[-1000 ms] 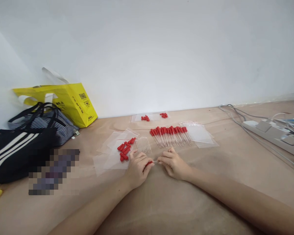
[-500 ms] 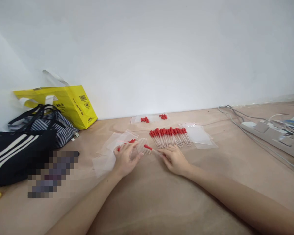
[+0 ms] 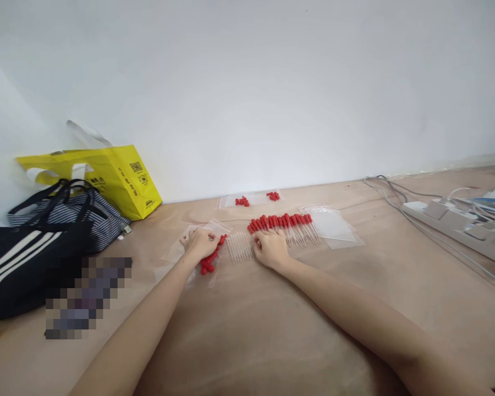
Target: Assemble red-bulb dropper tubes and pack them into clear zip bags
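My left hand (image 3: pixel 200 243) is over clear plastic bags, its fingers pinched at a red rubber bulb (image 3: pixel 223 238) at the edge of a loose pile of red bulbs (image 3: pixel 207 266). Bare glass dropper tubes (image 3: pixel 239 247) lie side by side between my hands. My right hand (image 3: pixel 271 250) rests with curled fingers at the left end of a row of glass droppers with red bulbs (image 3: pixel 291 221). It covers the lower parts of several droppers; what its fingertips hold, if anything, is hidden.
Flat clear zip bags (image 3: pixel 334 228) lie right of the row. A bag with red bulbs and tubes (image 3: pixel 253 199) lies by the wall. At left are a yellow bag (image 3: pixel 126 181) and a black striped bag (image 3: pixel 37 264). A white power strip (image 3: pixel 445 220) with cables lies at right.
My right hand has moved left and slightly up to the row's left end; the red-bulbed dropper it held no longer shows between my hands. My left hand has moved left and up, uncovering red bulbs.
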`<state>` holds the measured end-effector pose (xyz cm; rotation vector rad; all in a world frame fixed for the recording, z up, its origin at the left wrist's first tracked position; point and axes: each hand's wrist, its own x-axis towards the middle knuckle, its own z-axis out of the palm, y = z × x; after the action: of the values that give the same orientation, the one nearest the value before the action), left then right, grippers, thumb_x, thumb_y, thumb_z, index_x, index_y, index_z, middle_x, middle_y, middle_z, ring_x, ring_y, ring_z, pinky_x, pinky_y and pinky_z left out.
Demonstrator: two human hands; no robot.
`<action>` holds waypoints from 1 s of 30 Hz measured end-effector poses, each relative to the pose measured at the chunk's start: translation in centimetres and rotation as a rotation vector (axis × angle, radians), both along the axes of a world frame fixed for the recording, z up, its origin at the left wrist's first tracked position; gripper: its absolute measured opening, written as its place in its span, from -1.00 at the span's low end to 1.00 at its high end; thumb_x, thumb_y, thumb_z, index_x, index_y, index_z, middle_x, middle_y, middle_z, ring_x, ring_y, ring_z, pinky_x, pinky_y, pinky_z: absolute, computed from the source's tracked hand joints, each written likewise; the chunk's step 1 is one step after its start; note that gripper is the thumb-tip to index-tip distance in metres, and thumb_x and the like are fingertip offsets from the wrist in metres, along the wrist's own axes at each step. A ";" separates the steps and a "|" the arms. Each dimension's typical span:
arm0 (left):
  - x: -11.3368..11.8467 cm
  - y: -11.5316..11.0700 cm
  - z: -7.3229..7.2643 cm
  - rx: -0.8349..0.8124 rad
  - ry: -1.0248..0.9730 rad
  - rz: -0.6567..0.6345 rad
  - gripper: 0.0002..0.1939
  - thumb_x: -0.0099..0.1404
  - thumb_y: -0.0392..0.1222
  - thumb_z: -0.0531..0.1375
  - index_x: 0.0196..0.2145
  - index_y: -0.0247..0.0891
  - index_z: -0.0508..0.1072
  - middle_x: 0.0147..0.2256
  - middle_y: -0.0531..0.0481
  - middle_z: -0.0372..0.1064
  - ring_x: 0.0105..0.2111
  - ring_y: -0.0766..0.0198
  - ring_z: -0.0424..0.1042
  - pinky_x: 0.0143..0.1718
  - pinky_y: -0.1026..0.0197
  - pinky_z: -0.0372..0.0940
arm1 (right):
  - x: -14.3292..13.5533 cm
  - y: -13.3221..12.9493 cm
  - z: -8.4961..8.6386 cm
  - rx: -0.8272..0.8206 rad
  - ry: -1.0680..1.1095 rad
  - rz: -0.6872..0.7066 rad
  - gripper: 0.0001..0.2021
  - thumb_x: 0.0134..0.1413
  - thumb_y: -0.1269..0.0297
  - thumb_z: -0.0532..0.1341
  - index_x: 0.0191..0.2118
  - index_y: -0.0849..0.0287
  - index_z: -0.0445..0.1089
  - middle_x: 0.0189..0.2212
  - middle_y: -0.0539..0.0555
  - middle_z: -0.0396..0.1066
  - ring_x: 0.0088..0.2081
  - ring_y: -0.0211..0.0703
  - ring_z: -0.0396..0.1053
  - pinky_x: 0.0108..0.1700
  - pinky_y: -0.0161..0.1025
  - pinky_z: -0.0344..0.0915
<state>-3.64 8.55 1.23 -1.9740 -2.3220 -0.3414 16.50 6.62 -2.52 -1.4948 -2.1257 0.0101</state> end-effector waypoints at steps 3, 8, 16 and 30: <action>0.0 0.6 -0.2 -0.029 -0.008 0.010 -0.76 0.04 0.00 0.09 -0.57 -0.11 0.49 -0.32 -0.10 0.42 -0.15 -0.09 0.26 -0.19 -0.11 0.04 | -0.1 -0.1 0.1 -0.023 -0.011 -0.006 -0.84 -0.06 0.38 0.04 -0.38 0.15 0.35 -0.35 0.06 0.42 -0.25 -0.16 0.25 -0.25 -0.23 -0.10; 0.3 0.7 0.0 -0.020 -0.022 0.012 -0.74 0.06 -0.03 0.09 -0.61 -0.17 0.47 -0.41 -0.11 0.44 -0.20 -0.05 0.30 -0.26 -0.02 0.10 | -0.8 -0.4 0.8 -0.064 0.006 -0.059 -0.78 0.00 0.23 0.03 -0.41 0.16 0.38 -0.36 0.09 0.42 -0.24 -0.14 0.26 -0.20 -0.19 -0.09; 2.2 -4.1 0.5 0.201 0.007 -0.133 -0.80 0.21 -0.11 -0.02 -0.36 -0.20 0.36 -0.23 -0.04 0.38 -0.12 0.11 0.23 -0.12 0.04 -0.01 | -2.4 0.1 2.1 -0.260 -0.127 -0.158 -0.75 -0.06 0.21 0.06 -0.44 0.25 0.41 -0.41 0.20 0.43 -0.30 -0.07 0.32 -0.15 -0.09 -0.09; 4.3 -9.3 -2.7 0.253 -0.104 -0.620 -0.80 0.24 -0.23 -0.01 -0.32 -0.16 0.41 -0.34 -0.03 0.34 -0.25 0.18 0.25 -0.11 0.01 -0.06 | 4.9 -3.5 0.3 -0.084 0.170 0.279 -0.88 0.08 0.38 -0.01 -0.37 0.23 0.25 -0.41 0.07 0.38 -0.37 -0.24 0.29 -0.28 -0.29 0.09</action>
<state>0.67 -0.74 -1.42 -2.5282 -1.5484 -0.7436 21.37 3.14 -2.18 -1.1838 -2.1977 0.3202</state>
